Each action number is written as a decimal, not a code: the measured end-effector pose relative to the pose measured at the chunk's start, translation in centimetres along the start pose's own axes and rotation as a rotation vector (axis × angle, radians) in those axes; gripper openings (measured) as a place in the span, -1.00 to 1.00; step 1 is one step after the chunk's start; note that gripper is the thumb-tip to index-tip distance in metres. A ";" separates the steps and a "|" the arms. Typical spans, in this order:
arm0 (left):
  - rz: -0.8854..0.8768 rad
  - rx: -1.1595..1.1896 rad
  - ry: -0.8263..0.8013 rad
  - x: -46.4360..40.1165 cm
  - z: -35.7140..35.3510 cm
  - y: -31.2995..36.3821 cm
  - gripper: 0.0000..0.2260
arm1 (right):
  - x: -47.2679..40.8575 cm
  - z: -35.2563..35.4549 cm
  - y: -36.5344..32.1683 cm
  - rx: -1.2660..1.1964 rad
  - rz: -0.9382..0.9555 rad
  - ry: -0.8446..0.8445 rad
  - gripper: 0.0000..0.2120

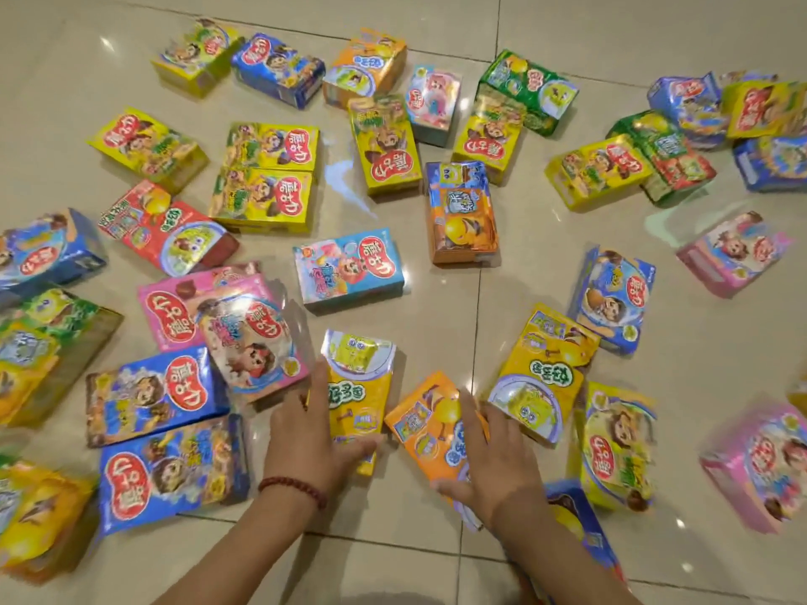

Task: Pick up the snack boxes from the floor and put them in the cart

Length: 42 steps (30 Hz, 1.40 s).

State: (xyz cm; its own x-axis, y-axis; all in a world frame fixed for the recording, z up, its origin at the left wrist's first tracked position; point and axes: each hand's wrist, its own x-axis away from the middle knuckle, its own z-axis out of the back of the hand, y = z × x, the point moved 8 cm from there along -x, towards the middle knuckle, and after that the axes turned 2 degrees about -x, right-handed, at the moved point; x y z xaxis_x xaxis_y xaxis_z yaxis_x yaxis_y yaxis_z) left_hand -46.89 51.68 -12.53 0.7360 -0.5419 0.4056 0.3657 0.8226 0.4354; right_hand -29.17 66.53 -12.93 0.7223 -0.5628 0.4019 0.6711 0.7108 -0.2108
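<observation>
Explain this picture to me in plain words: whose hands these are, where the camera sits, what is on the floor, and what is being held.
There is no machine here. A person wears one camera on the head, looking down at their own two hands. Many colourful snack boxes lie scattered on a tiled floor. The left hand, with a bead bracelet on its wrist, grips a yellow box. The right hand rests on an orange box with its thumb round the near edge; whether it has a firm grip is hard to tell. No cart shows in this view.
</observation>
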 end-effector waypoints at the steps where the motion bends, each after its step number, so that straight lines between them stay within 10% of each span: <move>1: 0.028 0.018 -0.017 -0.2 -0.1 -0.1 0.19 | 0.0 0.2 0.0 -0.037 -0.031 0.000 0.15; 5: 0.140 0.161 -0.054 -0.1 -0.7 -0.5 0.25 | 0.8 -0.5 0.6 -0.175 -0.208 -0.214 0.18; 20: 0.028 0.608 -0.051 2.8 2.3 -0.5 0.04 | 3.3 1.6 -0.3 -1.000 -0.177 -0.076 -0.13; 42: -0.014 0.825 0.357 22.0 43.7 16.5 0.12 | 15.9 47.6 -14.8 -1.217 0.087 0.165 -0.08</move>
State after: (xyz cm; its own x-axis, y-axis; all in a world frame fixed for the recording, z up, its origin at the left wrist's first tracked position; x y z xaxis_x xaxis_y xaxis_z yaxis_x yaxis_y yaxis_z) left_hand -49.53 45.86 38.67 0.9182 -0.3518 0.1821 -0.0482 0.3569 0.9329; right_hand -35.57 67.19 39.01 0.7260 -0.6421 0.2462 0.2742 -0.0580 -0.9599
